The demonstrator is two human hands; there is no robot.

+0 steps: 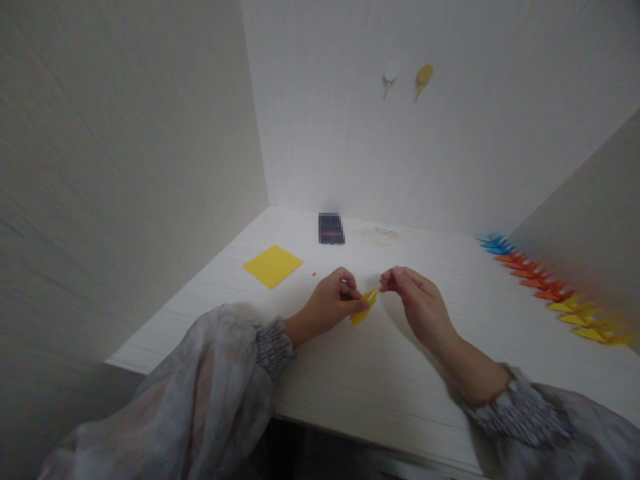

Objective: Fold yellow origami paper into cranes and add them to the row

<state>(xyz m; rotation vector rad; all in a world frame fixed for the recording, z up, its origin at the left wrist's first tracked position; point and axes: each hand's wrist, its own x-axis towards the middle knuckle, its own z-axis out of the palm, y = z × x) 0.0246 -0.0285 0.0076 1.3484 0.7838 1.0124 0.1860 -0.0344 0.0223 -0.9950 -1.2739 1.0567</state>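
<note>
My left hand [334, 301] is closed in a pinch on a small folded yellow paper piece [364, 307], held just above the white table [350, 373]. My right hand [417, 300] hovers a little to the right of the piece with its fingertips curled together near the paper's upper tip; I cannot make out whether they touch it. Both arms wear loose grey sleeves.
A flat yellow paper square [273, 265] lies at the left. A dark small box [331, 228] stands near the back wall. A row of folded paper pieces, blue [493, 244], orange [530, 273] and yellow [585, 317], runs along the right wall. Two small ornaments [424, 77] hang on the back wall.
</note>
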